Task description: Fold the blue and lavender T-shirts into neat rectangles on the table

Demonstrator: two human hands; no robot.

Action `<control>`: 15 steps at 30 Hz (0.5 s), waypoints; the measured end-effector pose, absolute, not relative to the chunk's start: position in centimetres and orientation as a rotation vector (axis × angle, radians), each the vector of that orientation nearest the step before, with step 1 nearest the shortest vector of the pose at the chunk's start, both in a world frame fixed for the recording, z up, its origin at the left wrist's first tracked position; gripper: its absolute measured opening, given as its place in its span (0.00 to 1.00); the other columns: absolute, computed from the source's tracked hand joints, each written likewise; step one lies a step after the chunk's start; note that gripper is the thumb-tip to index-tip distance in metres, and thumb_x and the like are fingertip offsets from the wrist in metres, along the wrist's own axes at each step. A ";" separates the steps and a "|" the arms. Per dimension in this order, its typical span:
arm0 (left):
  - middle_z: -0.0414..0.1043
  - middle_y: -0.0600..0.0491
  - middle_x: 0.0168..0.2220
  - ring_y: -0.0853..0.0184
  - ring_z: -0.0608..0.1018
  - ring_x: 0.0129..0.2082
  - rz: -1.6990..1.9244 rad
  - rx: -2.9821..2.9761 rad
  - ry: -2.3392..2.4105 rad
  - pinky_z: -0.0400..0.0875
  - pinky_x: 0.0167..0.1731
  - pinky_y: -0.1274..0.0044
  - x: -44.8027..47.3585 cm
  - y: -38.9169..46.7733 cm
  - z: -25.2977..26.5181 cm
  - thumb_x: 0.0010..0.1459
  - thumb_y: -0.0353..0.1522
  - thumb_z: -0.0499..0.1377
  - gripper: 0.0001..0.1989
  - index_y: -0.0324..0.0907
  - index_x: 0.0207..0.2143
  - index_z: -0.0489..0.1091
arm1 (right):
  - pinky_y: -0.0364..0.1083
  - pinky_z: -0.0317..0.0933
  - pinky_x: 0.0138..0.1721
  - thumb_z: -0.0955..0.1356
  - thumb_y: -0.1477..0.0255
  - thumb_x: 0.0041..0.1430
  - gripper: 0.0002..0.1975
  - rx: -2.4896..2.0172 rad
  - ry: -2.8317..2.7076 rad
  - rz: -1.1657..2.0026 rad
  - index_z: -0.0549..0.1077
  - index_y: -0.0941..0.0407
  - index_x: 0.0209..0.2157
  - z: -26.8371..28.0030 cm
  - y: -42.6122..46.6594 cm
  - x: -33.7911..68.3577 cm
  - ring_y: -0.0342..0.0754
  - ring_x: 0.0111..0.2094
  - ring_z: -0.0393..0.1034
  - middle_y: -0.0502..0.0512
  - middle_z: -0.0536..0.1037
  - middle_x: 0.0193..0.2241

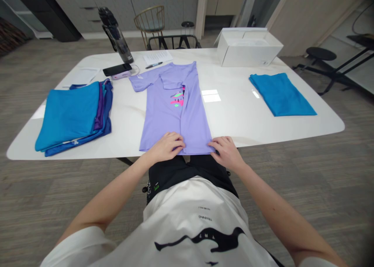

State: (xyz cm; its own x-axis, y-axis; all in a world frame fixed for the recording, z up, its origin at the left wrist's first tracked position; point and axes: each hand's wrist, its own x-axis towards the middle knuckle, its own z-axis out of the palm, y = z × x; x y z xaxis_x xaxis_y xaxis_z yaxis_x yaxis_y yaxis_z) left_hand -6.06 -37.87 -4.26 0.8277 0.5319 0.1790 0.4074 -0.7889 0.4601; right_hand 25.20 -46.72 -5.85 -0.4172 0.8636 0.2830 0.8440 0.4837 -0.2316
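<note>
A lavender T-shirt [163, 115] lies on the white table in front of me, its right side folded inward over a pink and green print. The hem runs along the table's near edge, and one sleeve points out to the left. My left hand [168, 146] is closed on the hem where the folded side's edge comes down. At the lower right corner, my right hand [227, 152] pinches the fabric between thumb and fingers. A stack of folded blue and purple clothes [70, 115] sits to the left. Over on the right is a folded teal garment [282, 95].
Along the back of the white table [233, 121] stand a dark bottle [117, 37] and a white box [248, 50]. A black phone [117, 69], a pen [154, 65] and a paper sheet [157, 57] lie beyond the shirt. Chairs and stools are behind.
</note>
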 end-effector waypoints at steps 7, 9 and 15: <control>0.77 0.49 0.44 0.62 0.77 0.46 0.419 2.620 0.774 0.68 0.49 0.68 -5.3 -37.8 -4.1 0.73 0.39 0.53 0.14 0.45 0.46 0.76 | 0.53 0.58 0.48 0.64 0.64 0.73 0.12 -1.421 -2.334 0.127 0.77 0.55 0.44 -5.0 -45.0 25.9 0.53 0.43 0.72 0.59 0.79 0.39; 0.76 0.49 0.44 0.61 0.78 0.45 0.366 2.676 0.804 0.69 0.47 0.68 -4.9 -37.7 -4.3 0.73 0.39 0.52 0.14 0.45 0.48 0.75 | 0.52 0.58 0.46 0.65 0.63 0.73 0.13 -1.430 -2.378 0.119 0.77 0.55 0.41 -4.9 -43.9 25.8 0.52 0.40 0.73 0.58 0.79 0.37; 0.74 0.48 0.46 0.61 0.77 0.46 0.365 2.708 0.885 0.71 0.48 0.68 -4.6 -36.3 -4.2 0.73 0.39 0.51 0.15 0.45 0.52 0.73 | 0.49 0.58 0.43 0.65 0.60 0.73 0.14 -1.470 -2.431 0.078 0.76 0.55 0.39 -4.5 -39.9 25.3 0.50 0.34 0.72 0.55 0.79 0.33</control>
